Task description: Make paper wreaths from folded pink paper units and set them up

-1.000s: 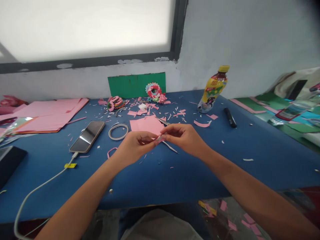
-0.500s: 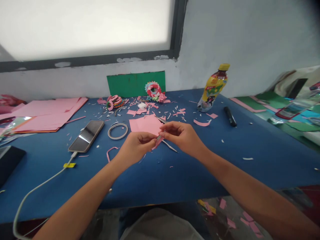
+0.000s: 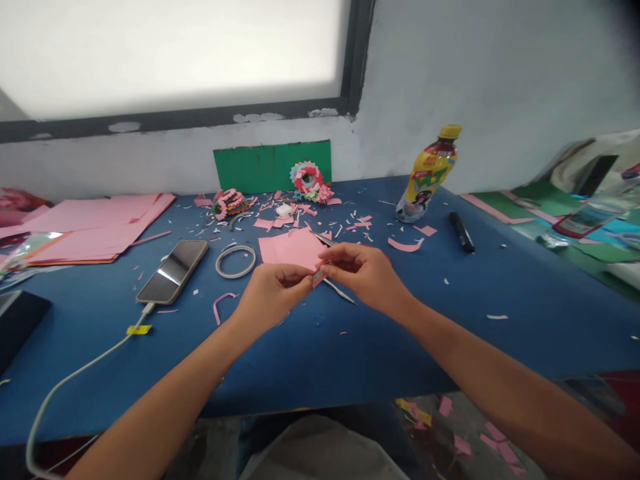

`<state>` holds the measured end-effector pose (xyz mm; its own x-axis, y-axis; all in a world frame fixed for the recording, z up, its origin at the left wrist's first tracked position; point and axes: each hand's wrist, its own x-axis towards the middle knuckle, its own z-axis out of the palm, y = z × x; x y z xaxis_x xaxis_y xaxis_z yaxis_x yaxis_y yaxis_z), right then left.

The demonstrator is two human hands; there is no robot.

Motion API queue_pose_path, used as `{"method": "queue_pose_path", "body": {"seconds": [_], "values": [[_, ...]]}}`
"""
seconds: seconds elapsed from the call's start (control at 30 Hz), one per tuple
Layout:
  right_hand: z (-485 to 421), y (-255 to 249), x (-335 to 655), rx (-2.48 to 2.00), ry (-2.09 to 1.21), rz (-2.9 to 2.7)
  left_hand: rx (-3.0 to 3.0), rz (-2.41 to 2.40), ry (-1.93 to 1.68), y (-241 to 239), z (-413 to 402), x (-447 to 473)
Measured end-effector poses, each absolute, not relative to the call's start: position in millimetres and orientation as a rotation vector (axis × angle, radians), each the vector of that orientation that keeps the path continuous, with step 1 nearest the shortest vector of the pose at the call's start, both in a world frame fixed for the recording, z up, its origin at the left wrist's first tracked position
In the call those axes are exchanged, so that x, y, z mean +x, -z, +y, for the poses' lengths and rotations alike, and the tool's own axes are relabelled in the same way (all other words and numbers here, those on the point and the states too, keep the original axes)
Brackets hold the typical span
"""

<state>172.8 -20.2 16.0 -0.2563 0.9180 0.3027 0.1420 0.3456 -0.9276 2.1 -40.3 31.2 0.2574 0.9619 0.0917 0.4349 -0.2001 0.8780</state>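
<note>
My left hand [image 3: 273, 293] and my right hand [image 3: 364, 272] meet above the blue table [image 3: 320, 333], fingers pinched together on one small pink paper piece [image 3: 319, 277]. Each hand is closed on an end of it. Just behind the hands lies a pink paper sheet [image 3: 290, 248], with scissors [image 3: 335, 288] partly hidden under my right hand. A tape ring [image 3: 235, 261] lies left of the sheet.
A phone [image 3: 173, 271] on a white cable lies at the left, near a stack of pink sheets [image 3: 95, 223]. Paper flowers [image 3: 307, 181] and scraps sit by a green card at the wall. A yellow bottle [image 3: 427, 175] and black marker [image 3: 461, 232] stand right.
Both hands stayed together on the pink piece, shifting only slightly; the fingers worked the paper a little between frames.
</note>
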Motion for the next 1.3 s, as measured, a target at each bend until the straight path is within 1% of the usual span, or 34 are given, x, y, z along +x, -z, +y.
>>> {"method": "queue_pose_path", "body": {"seconds": [0.2, 0.4, 0.7, 0.87, 1.0, 1.1, 1.3], "values": [[-19.0, -17.8, 174.5, -0.936, -1.087, -1.596, 1.679, 1.16, -0.878, -32.0, -38.9, 1.4], [-18.9, -24.7, 179.2, -0.814, -1.401, -1.394, 1.543, 1.085, -0.827, -40.4, -39.5, -3.0], [-17.3, -29.2, 183.0, -0.835, -1.722, -1.195, 1.656, 1.022, -0.888, -47.0, -43.7, -3.9], [-15.0, -27.3, 183.1, -0.876, -1.788, -1.136, 1.743, 1.147, -0.908, -50.2, -45.6, -3.5], [-15.2, -28.2, 183.7, -0.864, -1.866, -1.15, 1.726, 1.096, -0.878, -51.0, -45.1, -5.9], [-17.2, -30.9, 184.5, -0.855, -1.821, -1.192, 1.598, 1.048, -0.868, -51.3, -43.0, -8.0], [-23.4, -35.1, 183.5, -0.887, -1.508, -1.331, 1.44, 1.032, -0.812, -54.1, -37.9, -13.2]]}}
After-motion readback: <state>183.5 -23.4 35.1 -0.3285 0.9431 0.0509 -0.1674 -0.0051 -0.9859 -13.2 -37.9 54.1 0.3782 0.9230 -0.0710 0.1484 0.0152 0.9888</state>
